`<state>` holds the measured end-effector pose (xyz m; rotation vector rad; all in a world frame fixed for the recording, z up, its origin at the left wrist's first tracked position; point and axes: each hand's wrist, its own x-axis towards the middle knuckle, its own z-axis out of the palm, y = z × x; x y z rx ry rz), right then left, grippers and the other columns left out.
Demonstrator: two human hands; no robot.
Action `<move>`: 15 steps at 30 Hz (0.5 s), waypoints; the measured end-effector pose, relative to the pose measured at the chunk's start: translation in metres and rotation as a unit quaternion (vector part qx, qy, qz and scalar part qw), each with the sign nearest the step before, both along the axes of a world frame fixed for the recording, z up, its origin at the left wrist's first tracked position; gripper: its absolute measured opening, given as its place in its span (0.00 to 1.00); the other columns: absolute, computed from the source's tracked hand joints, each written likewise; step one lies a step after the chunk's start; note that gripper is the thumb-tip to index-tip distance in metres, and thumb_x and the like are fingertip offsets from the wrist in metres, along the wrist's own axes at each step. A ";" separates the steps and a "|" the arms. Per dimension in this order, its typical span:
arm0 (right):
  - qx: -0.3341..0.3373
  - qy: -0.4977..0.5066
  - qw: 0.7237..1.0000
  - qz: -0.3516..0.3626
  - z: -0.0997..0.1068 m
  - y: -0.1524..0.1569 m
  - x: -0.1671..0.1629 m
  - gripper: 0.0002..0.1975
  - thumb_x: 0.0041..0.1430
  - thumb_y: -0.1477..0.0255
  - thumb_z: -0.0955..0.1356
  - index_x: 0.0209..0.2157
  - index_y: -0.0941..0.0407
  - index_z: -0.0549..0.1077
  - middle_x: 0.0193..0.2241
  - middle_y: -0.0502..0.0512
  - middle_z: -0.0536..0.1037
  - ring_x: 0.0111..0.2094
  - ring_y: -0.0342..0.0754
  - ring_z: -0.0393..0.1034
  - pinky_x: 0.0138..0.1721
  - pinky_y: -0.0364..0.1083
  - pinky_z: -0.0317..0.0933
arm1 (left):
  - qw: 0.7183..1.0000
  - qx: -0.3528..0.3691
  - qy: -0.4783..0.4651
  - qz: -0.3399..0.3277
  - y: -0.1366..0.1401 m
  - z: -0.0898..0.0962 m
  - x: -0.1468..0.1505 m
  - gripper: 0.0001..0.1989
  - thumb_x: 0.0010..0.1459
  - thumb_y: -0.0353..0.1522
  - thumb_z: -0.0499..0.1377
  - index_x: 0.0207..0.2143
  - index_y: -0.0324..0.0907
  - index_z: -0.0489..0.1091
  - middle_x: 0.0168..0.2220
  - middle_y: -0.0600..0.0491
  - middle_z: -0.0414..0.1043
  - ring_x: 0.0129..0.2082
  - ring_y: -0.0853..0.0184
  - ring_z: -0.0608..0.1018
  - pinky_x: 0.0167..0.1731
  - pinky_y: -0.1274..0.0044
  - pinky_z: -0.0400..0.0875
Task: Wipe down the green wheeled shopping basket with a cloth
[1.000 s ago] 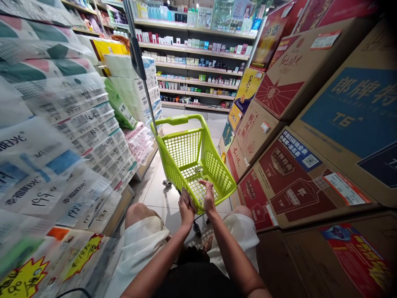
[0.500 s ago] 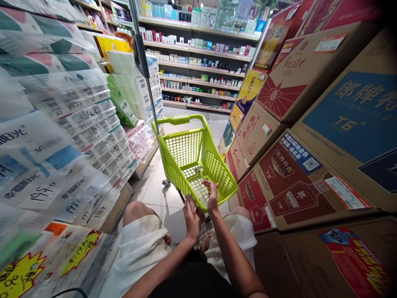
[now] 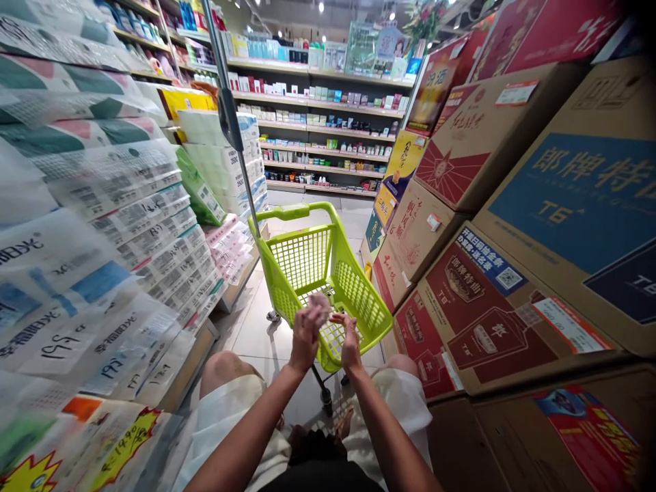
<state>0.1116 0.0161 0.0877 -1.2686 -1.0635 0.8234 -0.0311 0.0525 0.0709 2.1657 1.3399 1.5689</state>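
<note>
Head view: the left hand has its grip bunched round a cloth over the near end of the cart; the right hand, loosely spread, seems to hold nothing by that edge. Work looks partway; what remains is unclear.

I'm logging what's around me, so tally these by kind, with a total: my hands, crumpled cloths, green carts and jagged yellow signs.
Hands: 2, the left hand and the right hand
Crumpled cloth: 1
Green cart: 1
Jagged yellow signs: 2, one cut off by the picture's edge
Total: 6
</note>
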 end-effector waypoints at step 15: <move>0.182 -0.523 0.817 0.161 -0.020 0.000 0.005 0.08 0.65 0.70 0.66 0.45 0.53 0.70 0.36 0.57 0.76 0.40 0.54 0.70 0.53 0.54 0.65 | 0.996 -0.055 -0.031 0.071 0.032 -0.002 -0.021 0.28 0.50 0.17 0.52 0.50 0.45 0.77 0.52 0.45 0.67 0.55 0.56 0.73 0.59 0.59 0.72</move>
